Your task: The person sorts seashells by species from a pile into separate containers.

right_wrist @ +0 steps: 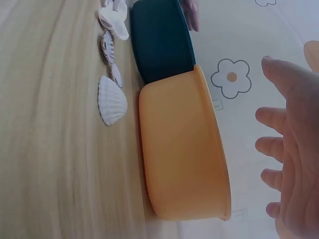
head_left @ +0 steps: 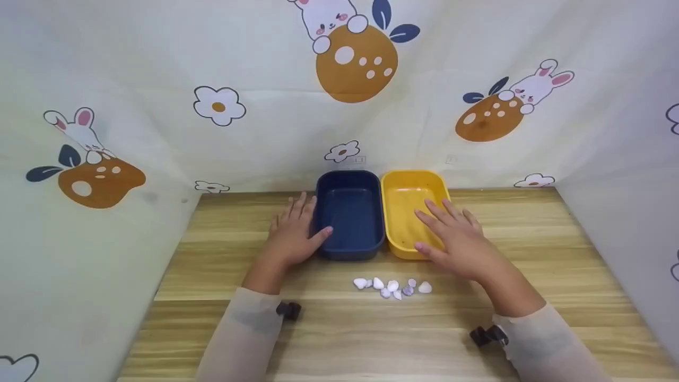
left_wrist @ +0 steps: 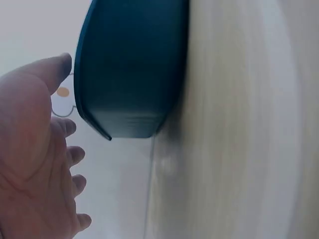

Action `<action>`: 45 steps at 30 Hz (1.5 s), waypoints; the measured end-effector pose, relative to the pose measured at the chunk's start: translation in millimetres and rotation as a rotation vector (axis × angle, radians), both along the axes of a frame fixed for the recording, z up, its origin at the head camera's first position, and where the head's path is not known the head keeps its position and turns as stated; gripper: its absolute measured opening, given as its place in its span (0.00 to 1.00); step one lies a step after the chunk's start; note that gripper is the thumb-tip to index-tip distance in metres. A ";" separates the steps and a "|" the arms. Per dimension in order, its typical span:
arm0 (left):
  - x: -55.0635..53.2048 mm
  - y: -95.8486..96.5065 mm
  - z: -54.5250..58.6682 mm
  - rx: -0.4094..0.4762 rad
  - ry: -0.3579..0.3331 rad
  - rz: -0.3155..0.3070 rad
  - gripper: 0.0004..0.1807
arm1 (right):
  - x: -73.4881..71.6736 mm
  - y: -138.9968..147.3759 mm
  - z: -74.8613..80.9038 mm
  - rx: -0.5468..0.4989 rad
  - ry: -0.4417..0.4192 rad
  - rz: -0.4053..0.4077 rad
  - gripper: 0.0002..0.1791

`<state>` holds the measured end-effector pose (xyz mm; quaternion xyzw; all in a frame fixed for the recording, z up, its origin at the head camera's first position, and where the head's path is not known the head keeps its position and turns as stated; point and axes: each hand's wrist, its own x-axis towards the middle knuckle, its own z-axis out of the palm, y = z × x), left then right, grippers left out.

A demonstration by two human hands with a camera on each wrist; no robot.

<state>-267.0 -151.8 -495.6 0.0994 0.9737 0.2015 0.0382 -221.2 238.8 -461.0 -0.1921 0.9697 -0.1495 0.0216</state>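
A navy blue bin [head_left: 350,212] and a yellow bin [head_left: 401,209] stand side by side on the table. In the head view the left hand [head_left: 294,233] is at the blue bin's left side, fingers spread and thumb by the rim; the left wrist view shows a gap between thumb and bin. The right hand [head_left: 459,241] hovers over the right part of the yellow bin with fingers extended. Both hands hold nothing. Several small white and greyish seashells [head_left: 392,286] lie in a loose row before the bins; a ribbed white shell [right_wrist: 111,100] shows closely in the right wrist view.
The wood-grain table [head_left: 371,339] meets a pale cloth backdrop [head_left: 254,143] printed with rabbits and flowers, right behind the bins. Cloth also rises along the left and right table edges. Dark wrist straps [head_left: 289,310] sit at the sleeve ends.
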 end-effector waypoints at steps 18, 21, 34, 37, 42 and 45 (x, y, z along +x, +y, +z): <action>5.8 -10.2 -8.4 0.076 -0.058 -0.135 0.59 | 31.5 24.7 -1.3 -0.074 -0.035 0.021 0.44; 5.5 -12.1 -10.0 0.118 -0.075 -0.145 0.62 | 33.8 22.0 0.0 -0.110 -0.020 0.055 0.43; 2.9 -15.7 -16.4 0.289 -0.100 -0.218 0.64 | 27.5 17.6 -19.1 -0.241 -0.171 0.320 0.23; 3.4 -16.2 -16.6 0.313 -0.119 -0.224 0.65 | 24.5 18.1 -25.7 -0.240 -0.235 0.324 0.21; 2.7 -16.7 -17.5 0.344 -0.135 -0.221 0.66 | 20.7 19.4 -36.1 -0.219 -0.246 0.308 0.19; 1.9 -17.2 -18.5 0.350 -0.147 -0.219 0.67 | 19.1 19.6 -41.7 -0.196 -0.233 0.306 0.19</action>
